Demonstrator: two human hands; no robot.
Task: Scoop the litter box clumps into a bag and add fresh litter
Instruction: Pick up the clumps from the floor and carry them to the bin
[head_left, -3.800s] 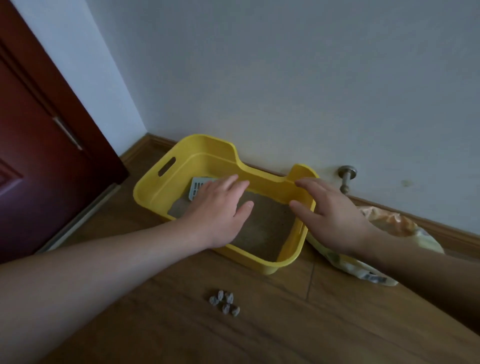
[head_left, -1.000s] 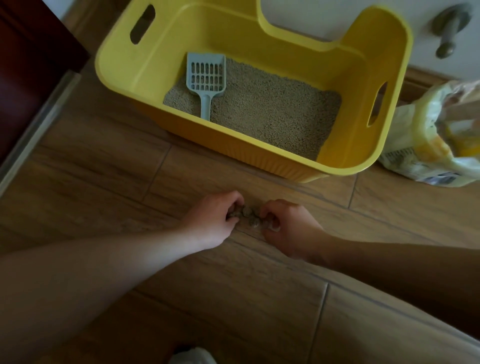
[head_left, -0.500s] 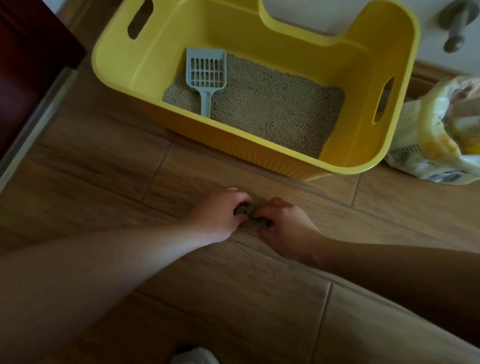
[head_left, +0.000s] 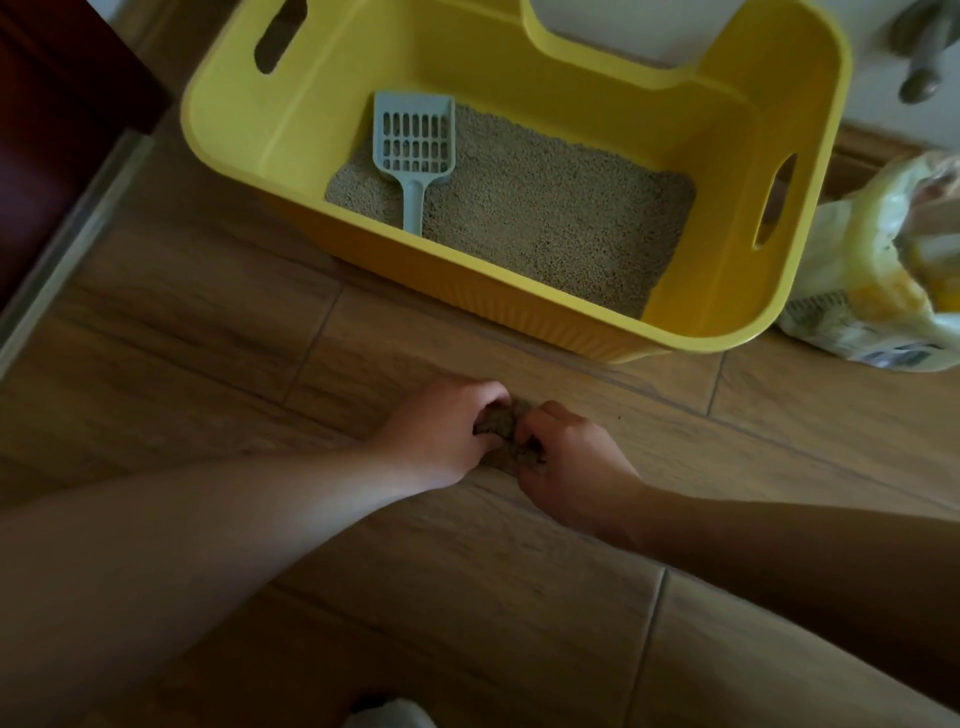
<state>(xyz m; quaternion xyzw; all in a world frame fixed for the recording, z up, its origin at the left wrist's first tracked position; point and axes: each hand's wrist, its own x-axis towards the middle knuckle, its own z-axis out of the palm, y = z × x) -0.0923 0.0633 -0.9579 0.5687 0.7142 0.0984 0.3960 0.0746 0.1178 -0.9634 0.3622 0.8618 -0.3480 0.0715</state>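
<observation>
Clumps (head_left: 506, 434) sit gripped between left hand (head_left: 441, 431) and right hand (head_left: 571, 462).

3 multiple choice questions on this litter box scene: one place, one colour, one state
1. Where is the scoop? A against the wall; B on the litter in the litter box; C in the bag.
2. What colour is the litter box? A yellow; B blue; C white.
3. What are the left hand and right hand doing? A lying flat; B holding the scoop; C curling round clumps on the floor.
Answers: B, its slotted head lies on the litter; A, walls and rim are yellow; C, curled fingers of both meet over the clumps.
</observation>
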